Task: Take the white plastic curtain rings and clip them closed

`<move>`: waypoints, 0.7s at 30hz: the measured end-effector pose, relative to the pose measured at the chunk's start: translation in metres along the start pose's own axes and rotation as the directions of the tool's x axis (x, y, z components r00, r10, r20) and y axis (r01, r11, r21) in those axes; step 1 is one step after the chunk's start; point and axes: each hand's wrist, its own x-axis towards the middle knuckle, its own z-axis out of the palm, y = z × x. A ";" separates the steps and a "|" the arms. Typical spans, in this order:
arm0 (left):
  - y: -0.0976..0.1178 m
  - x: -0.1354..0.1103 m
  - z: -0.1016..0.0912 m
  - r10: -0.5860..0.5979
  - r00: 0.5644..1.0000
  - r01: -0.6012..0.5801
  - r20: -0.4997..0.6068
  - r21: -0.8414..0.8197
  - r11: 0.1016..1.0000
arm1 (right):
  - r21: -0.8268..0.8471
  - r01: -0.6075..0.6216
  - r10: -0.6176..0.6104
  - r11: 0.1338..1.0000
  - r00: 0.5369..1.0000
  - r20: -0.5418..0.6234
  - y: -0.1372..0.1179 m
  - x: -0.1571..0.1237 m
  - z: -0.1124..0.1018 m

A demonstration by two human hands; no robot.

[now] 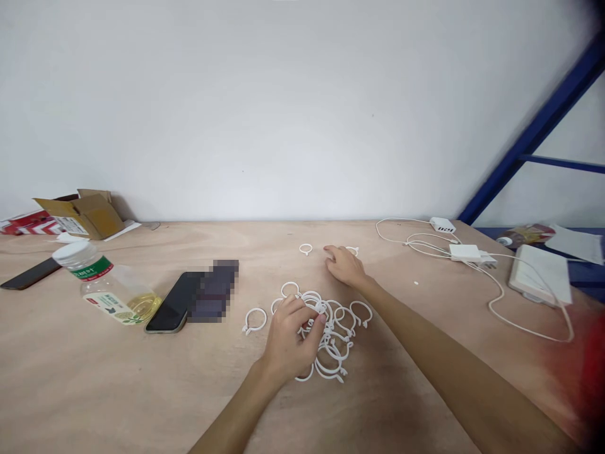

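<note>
Several white plastic curtain rings (332,347), each with a small eyelet, lie in an overlapping pile at the middle of the table. Over the pile's left side is my left hand (290,334), thumb and index finger closed on a ring; the palm hides part of it. My right hand (346,265) rests beyond the pile, its index finger stretched to the left and no ring seen in it. A ring (352,250) shows partly behind that hand. Another single ring (305,249) lies to its left. Left of the pile sits one more ring (256,319).
To the left are a phone (172,302), a tilted plastic jar (101,284) with a white lid, and an opened cardboard box (89,214). On the right lie a white charger (464,253), its looping cable and a white box (541,274). A wall (302,126) stands behind.
</note>
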 end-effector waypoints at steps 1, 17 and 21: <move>0.000 0.000 0.000 0.001 1.000 -0.001 -0.001 -0.001 1.000 | -0.002 0.039 -0.039 0.999 0.999 0.006 -0.005 0.001 0.002; -0.002 0.000 0.001 -0.039 0.997 0.037 -0.059 -0.039 0.999 | 0.223 0.193 -0.179 0.956 0.980 -0.082 -0.029 -0.012 0.011; -0.003 0.002 -0.001 -0.198 0.967 0.173 -0.161 -0.157 0.972 | 0.806 -0.003 -0.143 0.592 0.984 0.109 -0.039 -0.060 -0.003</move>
